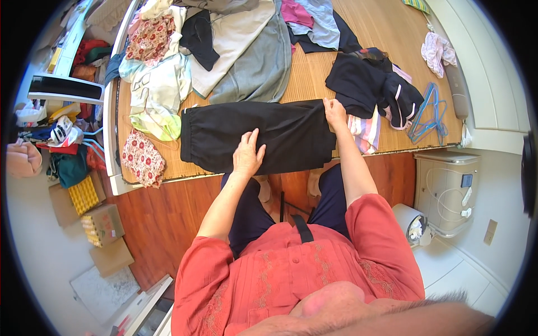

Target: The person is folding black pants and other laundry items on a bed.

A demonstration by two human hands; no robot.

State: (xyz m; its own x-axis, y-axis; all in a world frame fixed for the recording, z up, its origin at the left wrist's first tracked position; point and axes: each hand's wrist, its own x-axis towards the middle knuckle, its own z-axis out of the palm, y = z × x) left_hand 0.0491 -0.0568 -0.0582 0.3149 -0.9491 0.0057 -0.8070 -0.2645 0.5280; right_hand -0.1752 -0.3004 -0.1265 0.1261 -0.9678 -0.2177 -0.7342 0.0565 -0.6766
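Observation:
A black elastic-waist garment (290, 134), seemingly trousers folded lengthwise, lies flat across the front edge of a bamboo-matted bed (311, 71), its waistband at the left. My left hand (248, 156) rests on top of its middle with fingers spread. At its upper right corner my right hand (335, 112) pinches the cloth between thumb and fingers. Just beyond it lie a grey garment (256, 67) and a beige one (235, 38). Left of the waistband are a white and green shirt (157, 92) and a red-flowered cloth (143, 158).
Black clothes (357, 84), a striped cloth (365, 132) and blue hangers (428, 115) lie at the right. A light blue garment (319, 25) is at the far side. Cardboard boxes (103, 224) stand on the floor at left; a waste bin (410, 224) stands at right.

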